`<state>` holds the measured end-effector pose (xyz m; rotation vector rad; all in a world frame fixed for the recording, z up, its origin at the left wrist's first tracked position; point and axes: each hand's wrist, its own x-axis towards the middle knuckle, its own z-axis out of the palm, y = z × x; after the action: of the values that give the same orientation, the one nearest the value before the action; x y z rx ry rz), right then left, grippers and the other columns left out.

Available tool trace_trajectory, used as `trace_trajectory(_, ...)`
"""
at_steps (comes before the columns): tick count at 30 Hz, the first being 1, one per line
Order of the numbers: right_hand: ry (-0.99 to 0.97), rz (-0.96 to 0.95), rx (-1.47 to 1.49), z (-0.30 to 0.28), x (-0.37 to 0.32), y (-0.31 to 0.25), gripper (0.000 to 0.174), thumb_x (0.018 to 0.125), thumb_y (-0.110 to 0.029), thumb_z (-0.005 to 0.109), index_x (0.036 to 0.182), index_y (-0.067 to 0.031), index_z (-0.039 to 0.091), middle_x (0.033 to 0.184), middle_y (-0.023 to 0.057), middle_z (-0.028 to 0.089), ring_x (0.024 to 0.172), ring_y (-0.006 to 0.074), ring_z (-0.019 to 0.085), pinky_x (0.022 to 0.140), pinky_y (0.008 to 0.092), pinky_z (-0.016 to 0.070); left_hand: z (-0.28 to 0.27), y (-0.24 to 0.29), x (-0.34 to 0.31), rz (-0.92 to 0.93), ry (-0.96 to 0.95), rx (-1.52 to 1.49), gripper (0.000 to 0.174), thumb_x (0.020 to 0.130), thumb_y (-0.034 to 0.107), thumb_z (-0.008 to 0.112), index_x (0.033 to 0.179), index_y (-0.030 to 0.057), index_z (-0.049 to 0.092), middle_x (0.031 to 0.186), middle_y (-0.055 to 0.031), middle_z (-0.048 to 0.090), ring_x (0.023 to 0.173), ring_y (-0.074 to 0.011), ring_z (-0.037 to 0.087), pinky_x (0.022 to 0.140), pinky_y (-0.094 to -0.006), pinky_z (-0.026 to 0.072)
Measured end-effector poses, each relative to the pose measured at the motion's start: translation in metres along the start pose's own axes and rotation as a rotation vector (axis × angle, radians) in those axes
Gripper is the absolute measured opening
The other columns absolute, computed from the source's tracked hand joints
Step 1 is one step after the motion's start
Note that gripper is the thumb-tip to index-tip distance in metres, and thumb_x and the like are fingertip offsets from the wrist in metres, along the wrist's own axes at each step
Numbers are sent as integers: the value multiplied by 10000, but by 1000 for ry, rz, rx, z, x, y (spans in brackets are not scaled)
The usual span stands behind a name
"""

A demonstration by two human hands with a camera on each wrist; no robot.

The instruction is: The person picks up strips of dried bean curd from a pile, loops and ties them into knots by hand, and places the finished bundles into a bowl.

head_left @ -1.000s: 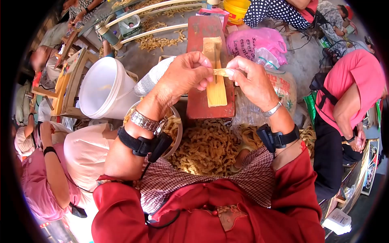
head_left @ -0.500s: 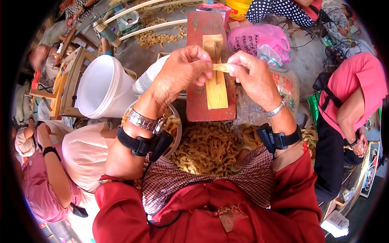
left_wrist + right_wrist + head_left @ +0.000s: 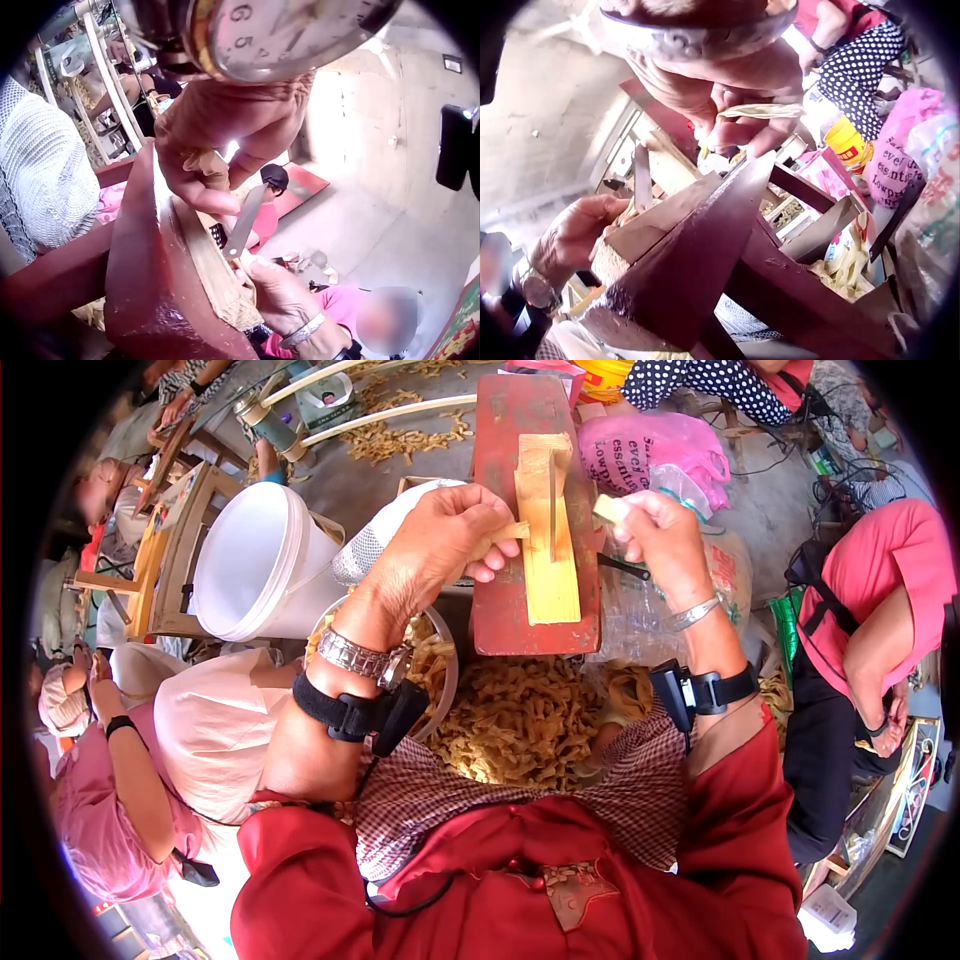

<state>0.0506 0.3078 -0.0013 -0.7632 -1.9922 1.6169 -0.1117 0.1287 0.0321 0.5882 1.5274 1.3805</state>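
A red bench (image 3: pixel 495 605) carries a yellow wooden block (image 3: pixel 552 595) with a thin upright blade (image 3: pixel 246 225) fixed to it. Left of the block, my left hand (image 3: pixel 450 540) pinches a pale yellow strip (image 3: pixel 512 531) between thumb and fingers, its end pointing at the blade. To the right of the bench my right hand (image 3: pixel 665 540) holds a small pale green-yellow piece (image 3: pixel 609 510) between thumb and index finger. In the right wrist view a thin pale strip (image 3: pixel 761 111) lies across the right hand's fingers.
Under the bench's near end lies a heap of yellowish strips (image 3: pixel 510 725), with a filled tub (image 3: pixel 443 700) beside it. A white bucket (image 3: pixel 250 565) stands left, a pink bag (image 3: pixel 655 455) right. A dark handle (image 3: pixel 625 567) juts from the bench's right side. People sit on both sides.
My hands have moved apart, the right one going right and away from the blade. Between them the strip was stretched across the blade; now each hand holds a separate piece.
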Motion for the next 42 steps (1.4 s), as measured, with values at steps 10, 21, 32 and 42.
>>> trace_trajectory(10,57,208,493,-13,25,30,397,922,-291,563,1169,16,517,1120,118,549,1135,266,525,896,389,480,11,8,-34,-33,-161,25,295,975,284,457,901,23,572,750,-76,637,571,-94,573,499,-203,466)
trace_trajectory(21,-164,276,60,-54,-3,49,267,938,-269,509,999,-20,585,983,125,640,852,208,651,726,318,542,56,-33,-71,-266,-782,379,264,966,274,498,860,37,550,736,30,557,653,-58,512,586,-210,449)
trace_trajectory(32,-972,230,-1215,-67,-106,223,192,753,-181,561,769,-28,676,741,188,632,625,322,582,589,382,477,61,-70,-78,83,-898,726,233,929,223,516,892,-8,510,736,-196,557,724,-381,542,638,-425,423)
trace_trajectory(42,-1041,325,-1086,-41,-134,312,211,792,-221,585,835,-33,671,770,148,651,660,262,586,639,346,487,60,-72,-81,20,-840,778,203,909,205,522,927,5,492,775,-205,583,791,-418,569,656,-476,430)
